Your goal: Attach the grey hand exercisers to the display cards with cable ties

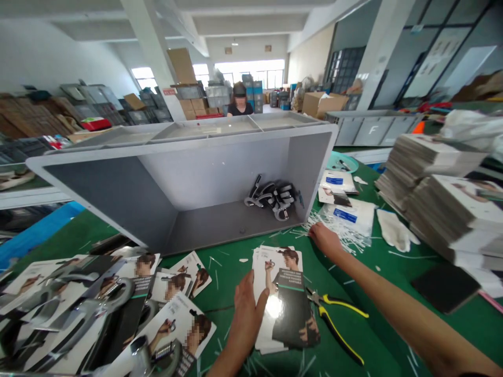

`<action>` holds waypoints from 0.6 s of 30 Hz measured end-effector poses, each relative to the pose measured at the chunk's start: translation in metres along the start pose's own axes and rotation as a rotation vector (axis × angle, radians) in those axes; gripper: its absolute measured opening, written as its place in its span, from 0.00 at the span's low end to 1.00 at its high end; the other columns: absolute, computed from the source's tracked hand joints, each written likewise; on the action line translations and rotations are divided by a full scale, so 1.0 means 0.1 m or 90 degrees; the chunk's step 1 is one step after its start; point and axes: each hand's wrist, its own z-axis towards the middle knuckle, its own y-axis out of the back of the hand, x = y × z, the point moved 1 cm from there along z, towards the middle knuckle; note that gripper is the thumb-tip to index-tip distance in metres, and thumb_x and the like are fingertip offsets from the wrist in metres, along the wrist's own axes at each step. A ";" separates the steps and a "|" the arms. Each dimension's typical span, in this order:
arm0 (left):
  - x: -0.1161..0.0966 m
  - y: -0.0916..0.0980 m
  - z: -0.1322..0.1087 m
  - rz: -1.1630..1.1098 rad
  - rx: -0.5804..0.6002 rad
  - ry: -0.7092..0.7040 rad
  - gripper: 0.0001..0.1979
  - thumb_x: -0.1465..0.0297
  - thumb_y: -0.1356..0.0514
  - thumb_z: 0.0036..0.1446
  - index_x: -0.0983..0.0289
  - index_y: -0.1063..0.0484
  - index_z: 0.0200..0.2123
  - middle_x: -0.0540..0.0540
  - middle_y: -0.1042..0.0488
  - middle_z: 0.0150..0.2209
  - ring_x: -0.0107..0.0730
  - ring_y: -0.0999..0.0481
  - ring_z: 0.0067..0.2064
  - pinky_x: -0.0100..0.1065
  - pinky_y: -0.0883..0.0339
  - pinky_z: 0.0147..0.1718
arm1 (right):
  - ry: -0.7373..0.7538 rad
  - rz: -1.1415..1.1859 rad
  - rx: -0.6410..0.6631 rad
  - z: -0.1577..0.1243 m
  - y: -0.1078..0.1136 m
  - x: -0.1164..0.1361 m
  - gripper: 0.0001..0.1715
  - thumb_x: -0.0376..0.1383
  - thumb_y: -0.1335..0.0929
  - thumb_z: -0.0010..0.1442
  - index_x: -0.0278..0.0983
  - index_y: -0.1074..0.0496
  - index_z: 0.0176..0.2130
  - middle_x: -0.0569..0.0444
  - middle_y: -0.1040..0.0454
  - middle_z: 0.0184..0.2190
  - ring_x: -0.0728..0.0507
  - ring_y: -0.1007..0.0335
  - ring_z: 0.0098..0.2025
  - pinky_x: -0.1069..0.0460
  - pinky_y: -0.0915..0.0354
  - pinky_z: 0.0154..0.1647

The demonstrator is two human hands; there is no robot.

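Note:
My left hand [248,306] lies at the left edge of a stack of printed packaging cards [293,309], fingers stretched and thumb apart over the top card. On the right, my right hand [325,240] has its fingers bent together at the near end of a pile of thin white cable ties [353,238]; whatever is between the fingertips is hidden. Pliers with yellow and black handles [334,314] lie spread beside the card stack. To the left are heaped grey hand grippers with springs [113,296], together with more cards [176,330].
A large grey crate [220,178] lies on its side, opening towards me, with several black-grey hand grippers [275,198] inside. Tall card stacks [444,209], a white glove [396,230] and a dark block [446,287] stand right. A person [239,102] is behind the crate.

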 end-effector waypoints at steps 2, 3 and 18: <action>0.06 0.00 -0.08 -0.034 -0.009 0.017 0.26 0.62 0.48 0.63 0.62 0.40 0.63 0.62 0.35 0.62 0.48 0.38 0.63 0.50 0.48 0.62 | 0.014 0.010 -0.003 -0.02 0.05 -0.04 0.14 0.38 0.39 0.68 0.36 0.26 0.39 0.45 0.28 0.43 0.40 0.29 0.42 0.51 0.39 0.35; 0.09 0.00 -0.10 -0.047 -0.015 0.034 0.26 0.62 0.48 0.64 0.61 0.40 0.63 0.62 0.35 0.62 0.48 0.39 0.63 0.49 0.49 0.63 | 0.021 0.019 -0.009 -0.02 0.08 -0.06 0.15 0.38 0.40 0.68 0.36 0.26 0.40 0.45 0.28 0.43 0.40 0.29 0.42 0.50 0.39 0.36; 0.15 0.00 -0.08 -0.098 -0.078 0.058 0.22 0.60 0.44 0.62 0.61 0.33 0.57 0.60 0.30 0.56 0.47 0.34 0.59 0.47 0.44 0.60 | 0.036 0.264 0.009 -0.02 0.25 0.00 0.14 0.41 0.38 0.63 0.36 0.27 0.37 0.54 0.24 0.27 0.46 0.28 0.26 0.52 0.36 0.33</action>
